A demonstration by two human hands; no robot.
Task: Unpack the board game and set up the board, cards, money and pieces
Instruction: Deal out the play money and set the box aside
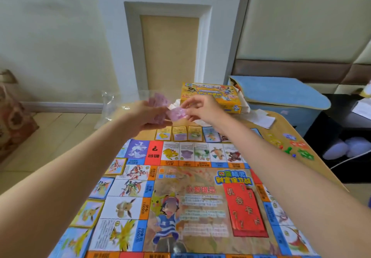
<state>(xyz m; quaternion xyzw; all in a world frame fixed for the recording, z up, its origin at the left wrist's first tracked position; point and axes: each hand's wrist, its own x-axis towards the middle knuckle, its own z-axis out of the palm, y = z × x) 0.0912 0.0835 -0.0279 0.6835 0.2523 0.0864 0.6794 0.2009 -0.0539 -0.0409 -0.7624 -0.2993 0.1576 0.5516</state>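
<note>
Board game spread flat on the tabletop (285, 125), printed board (180, 193) facing up with a red card stack (246, 209) lying on its centre panel. Property cards laid in a row (178, 133) just beyond the far edge, more cards (88, 213) lined along the left edge. Both hands raised above the far edge, close together. Left hand (144, 115) curled round a stack of pink paper money (158, 99), notes fanning out past the fingers. Right hand (198, 107) pinching a single pink note (177, 114) between thumb and fingertips, just beside the left-hand stack. Yellow game box (212, 97) behind the hands, at the far end, beside white paper (259, 117). Small coloured plastic pieces (291, 145) scattered near the right edge. Clear plastic bag (108, 105) crumpled at the far left corner. Blue storage box (281, 95) standing beyond on the right.
</note>
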